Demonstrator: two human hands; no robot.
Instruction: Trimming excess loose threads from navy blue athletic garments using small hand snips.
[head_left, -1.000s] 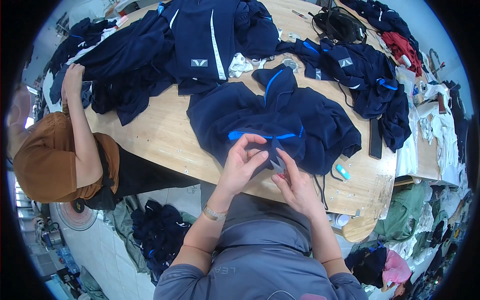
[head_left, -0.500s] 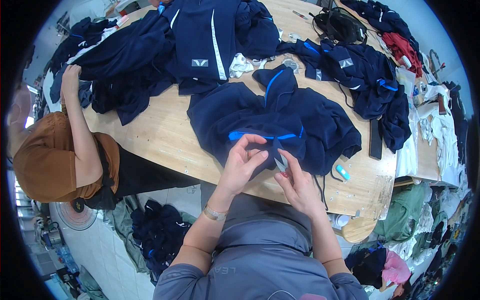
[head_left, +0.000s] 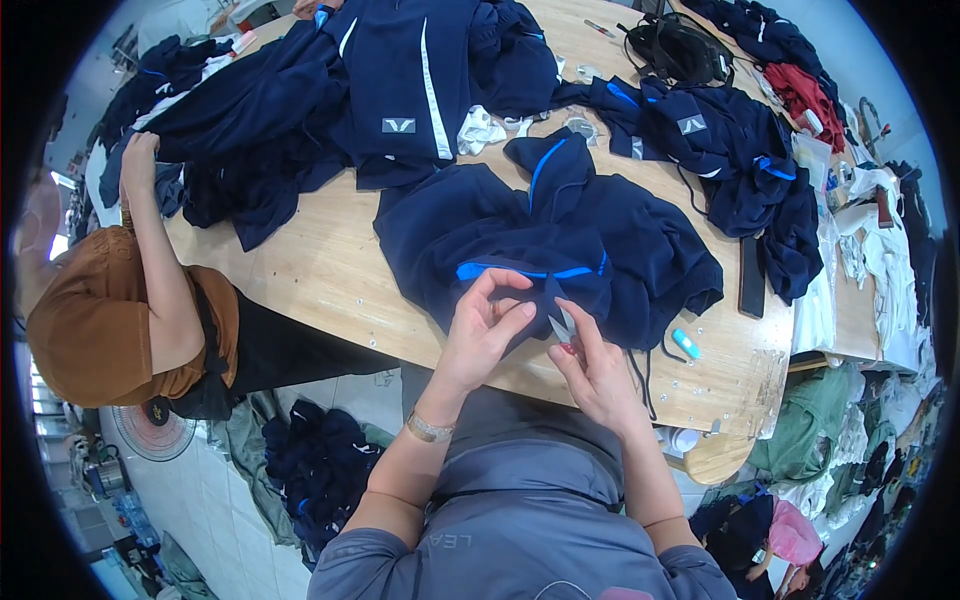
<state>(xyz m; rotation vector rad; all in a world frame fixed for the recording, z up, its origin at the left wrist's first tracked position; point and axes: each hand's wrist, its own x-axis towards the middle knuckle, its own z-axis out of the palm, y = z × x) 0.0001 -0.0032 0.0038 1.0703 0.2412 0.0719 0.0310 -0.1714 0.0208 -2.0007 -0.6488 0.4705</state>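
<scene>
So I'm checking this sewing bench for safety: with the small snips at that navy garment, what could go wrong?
1. The right hand holds small metal snips close to the left hand's fingers, which pinch the navy hooded jacket with blue trim: a slip might nick a finger.
2. The blades could cut the fabric itself.
3. The small light-blue tube lies near the wooden table's edge and might get knocked off.

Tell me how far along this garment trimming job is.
In hand: the left hand pinches the navy jacket hem while the right hand works small snips there. Whether any are finished is unclear. Left: seemingly the navy garment pile across the wooden table.
</scene>
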